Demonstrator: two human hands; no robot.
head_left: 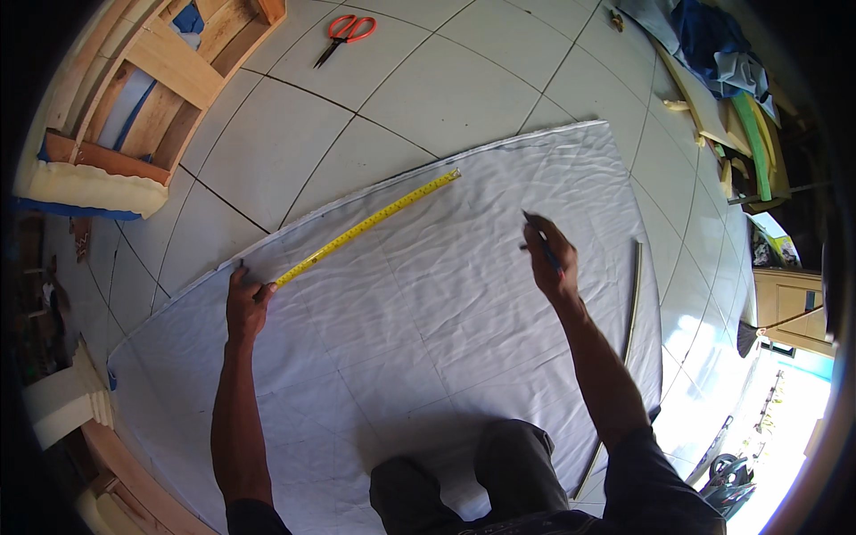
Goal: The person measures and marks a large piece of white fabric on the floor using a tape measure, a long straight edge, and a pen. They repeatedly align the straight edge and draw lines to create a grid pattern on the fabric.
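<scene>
A large sheet of pale grey fabric [481, 303] lies spread on the floor, wrinkled and marked with faint straight lines. My left hand [246, 308] is closed at the near end of a yellow tape measure [366, 223], close to the fabric's far-left edge. From there the blade slants up and right over the cloth to its metal tip. Its case is not plain to see within my fingers. My right hand [553, 259] is raised over the right part of the fabric, closed round a slim dark pen [533, 220] with a pointed end.
Red-handled scissors [343, 40] lie on the tiles [401, 80] beyond the fabric. A wooden furniture frame [174, 80] stands at far left. Along the fabric's right side runs a thin metal rod [636, 303]. Foam and cloth scraps [722, 62] are piled at far right.
</scene>
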